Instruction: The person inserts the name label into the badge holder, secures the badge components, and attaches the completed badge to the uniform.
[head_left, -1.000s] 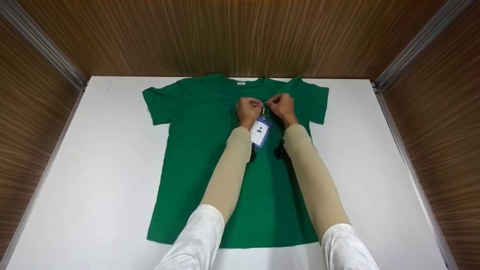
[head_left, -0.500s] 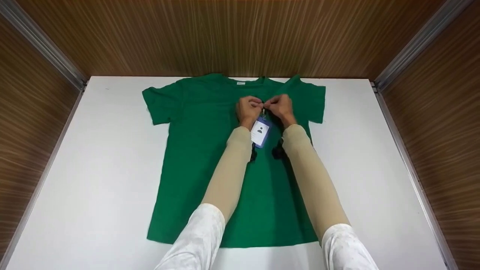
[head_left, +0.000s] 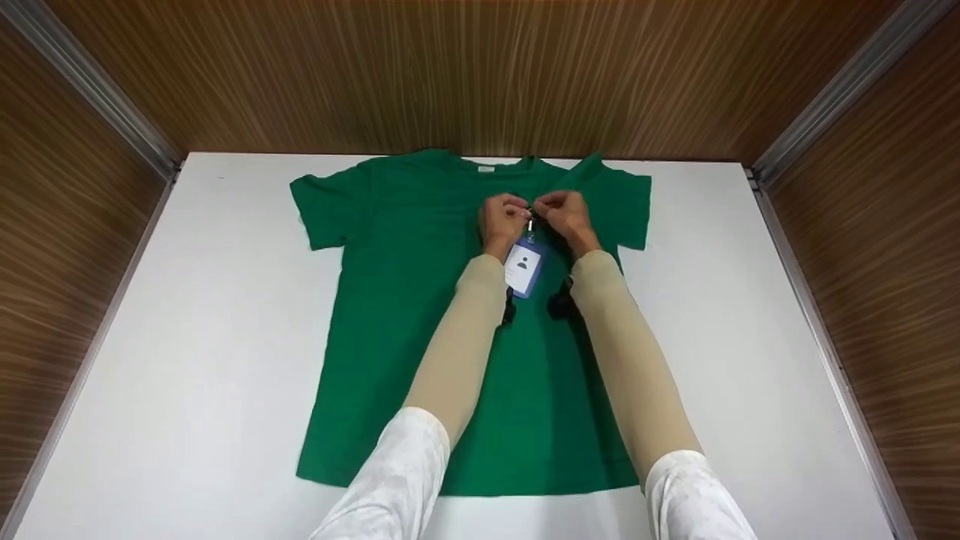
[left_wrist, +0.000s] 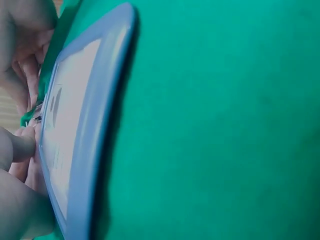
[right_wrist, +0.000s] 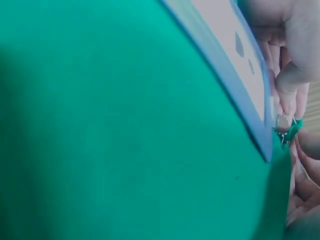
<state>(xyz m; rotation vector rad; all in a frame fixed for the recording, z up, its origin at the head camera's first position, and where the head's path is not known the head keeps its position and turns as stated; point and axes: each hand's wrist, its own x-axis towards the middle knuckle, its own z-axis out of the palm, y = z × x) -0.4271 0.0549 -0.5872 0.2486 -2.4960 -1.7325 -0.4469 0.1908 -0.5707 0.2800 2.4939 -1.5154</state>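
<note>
A green T-shirt (head_left: pixel 420 337) lies spread out, its neck at the far side. On its chest rests an ID badge (head_left: pixel 523 268) in a blue frame, with a white card and a short strap topped by a metal clip (right_wrist: pixel 282 124). My left hand (head_left: pixel 501 219) pinches the metal fastening at the badge's top. Close beside it, my right hand (head_left: pixel 566 216) has its thumb and fingers pinched together on the shirt cloth. A small tuft of green cloth (right_wrist: pixel 296 127) shows at the metal, with a thin pin-like wire by it. The fingertips partly hide the fastening.
The shirt lies on a white table (head_left: pixel 202 337), with wood-grain panels (head_left: pixel 480 75) at the back and both sides. Black wrist cameras (head_left: pixel 561 303) hang under the forearms, just above the shirt.
The fingertips came together half a second ago and now stand slightly apart. The right sleeve of the shirt has drawn a little to the left. The badge stays nearly in place.
</note>
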